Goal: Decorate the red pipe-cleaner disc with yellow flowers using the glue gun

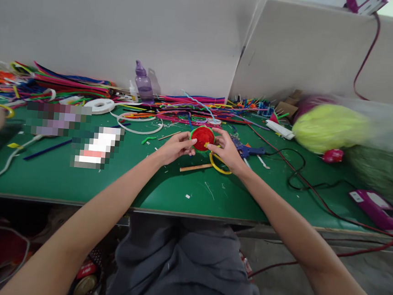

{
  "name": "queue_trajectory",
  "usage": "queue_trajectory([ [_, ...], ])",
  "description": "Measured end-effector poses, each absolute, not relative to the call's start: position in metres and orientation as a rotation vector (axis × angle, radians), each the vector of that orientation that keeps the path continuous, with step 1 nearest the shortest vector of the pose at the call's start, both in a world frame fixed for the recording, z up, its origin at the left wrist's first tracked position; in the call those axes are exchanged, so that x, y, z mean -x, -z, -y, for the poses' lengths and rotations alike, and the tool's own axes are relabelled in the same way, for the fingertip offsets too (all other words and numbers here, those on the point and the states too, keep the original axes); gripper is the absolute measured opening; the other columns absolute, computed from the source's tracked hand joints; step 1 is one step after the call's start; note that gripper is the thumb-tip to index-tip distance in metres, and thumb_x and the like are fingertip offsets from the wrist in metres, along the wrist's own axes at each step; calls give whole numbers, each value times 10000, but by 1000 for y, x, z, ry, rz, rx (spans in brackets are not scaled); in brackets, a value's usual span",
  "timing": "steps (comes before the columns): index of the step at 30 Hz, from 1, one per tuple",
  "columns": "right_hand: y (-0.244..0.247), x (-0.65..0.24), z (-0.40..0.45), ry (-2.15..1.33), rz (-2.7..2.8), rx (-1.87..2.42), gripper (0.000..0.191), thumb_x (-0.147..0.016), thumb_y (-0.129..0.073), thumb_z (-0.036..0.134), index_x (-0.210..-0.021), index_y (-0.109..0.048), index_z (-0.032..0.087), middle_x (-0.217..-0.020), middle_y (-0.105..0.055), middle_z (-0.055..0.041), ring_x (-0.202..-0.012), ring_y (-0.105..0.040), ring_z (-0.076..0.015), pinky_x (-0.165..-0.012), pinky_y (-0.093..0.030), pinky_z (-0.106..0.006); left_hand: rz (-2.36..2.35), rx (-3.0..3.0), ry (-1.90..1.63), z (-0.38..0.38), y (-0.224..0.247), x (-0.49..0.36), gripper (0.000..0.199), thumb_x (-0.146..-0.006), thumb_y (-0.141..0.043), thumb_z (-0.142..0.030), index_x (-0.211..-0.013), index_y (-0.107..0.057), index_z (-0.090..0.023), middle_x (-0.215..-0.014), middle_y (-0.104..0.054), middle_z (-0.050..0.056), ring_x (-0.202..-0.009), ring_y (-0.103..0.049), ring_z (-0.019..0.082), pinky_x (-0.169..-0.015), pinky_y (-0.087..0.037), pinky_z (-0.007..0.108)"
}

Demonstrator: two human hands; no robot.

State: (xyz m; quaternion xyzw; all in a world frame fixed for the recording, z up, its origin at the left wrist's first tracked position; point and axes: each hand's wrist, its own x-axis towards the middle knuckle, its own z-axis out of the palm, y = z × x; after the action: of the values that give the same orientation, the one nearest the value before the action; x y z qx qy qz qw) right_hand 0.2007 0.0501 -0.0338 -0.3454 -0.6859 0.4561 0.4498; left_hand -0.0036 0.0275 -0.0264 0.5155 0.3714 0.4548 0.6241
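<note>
Surface (pixel 165 193), flat, green, backed by pale grey panels (pixel 124 26). Round fuzzy red disc (pixel 202 134), green-rimmed, at clock centre. Left hand (pixel 177 147), nine o'clock, and right hand (pixel 228 153), three: each grip nearly closed, pinching disc edge. Blue plastic glue gun (pixel 253 150), farther toward three; translucent purple plastic bottle (pixel 144 85), ten. Red object (pixel 86 269), seven: lettering too small to read.

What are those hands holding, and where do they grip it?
A green-rimmed round red piece: the left hand holds its left side, the right hand its right side.
</note>
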Motion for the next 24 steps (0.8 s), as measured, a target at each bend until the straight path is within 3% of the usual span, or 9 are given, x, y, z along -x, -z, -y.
queue_trajectory([
  [12,37,-200,-49,-1063,1685,853,654,-702,-756,447,-1238,-448,235,-845,-573,-11,-833,-593,-214,-831,-510,-433,-811,-1254,-1023,-28,33,4,253,-787,-731,-313,-935,-584,-169,-730,-646,-8,-584,-613,78,-562,-443,211],
  [20,35,-201,-47,-973,1679,831,715,-712,-765,385,-1317,-406,254,-1085,-605,-68,-898,-596,-209,-828,-519,-399,-847,-1247,-1006,-28,33,3,312,-756,-765,-301,-989,-621,-152,-755,-660,7,-620,-632,89,-622,-491,233],
  [24,31,-201,-44,-1047,1634,733,782,-704,-779,367,-1359,-362,274,-1097,-583,-60,-865,-609,-189,-789,-541,-369,-877,-1254,-970,-28,32,3,321,-727,-790,-306,-948,-637,-131,-725,-663,14,-623,-636,95,-637,-508,239],
])
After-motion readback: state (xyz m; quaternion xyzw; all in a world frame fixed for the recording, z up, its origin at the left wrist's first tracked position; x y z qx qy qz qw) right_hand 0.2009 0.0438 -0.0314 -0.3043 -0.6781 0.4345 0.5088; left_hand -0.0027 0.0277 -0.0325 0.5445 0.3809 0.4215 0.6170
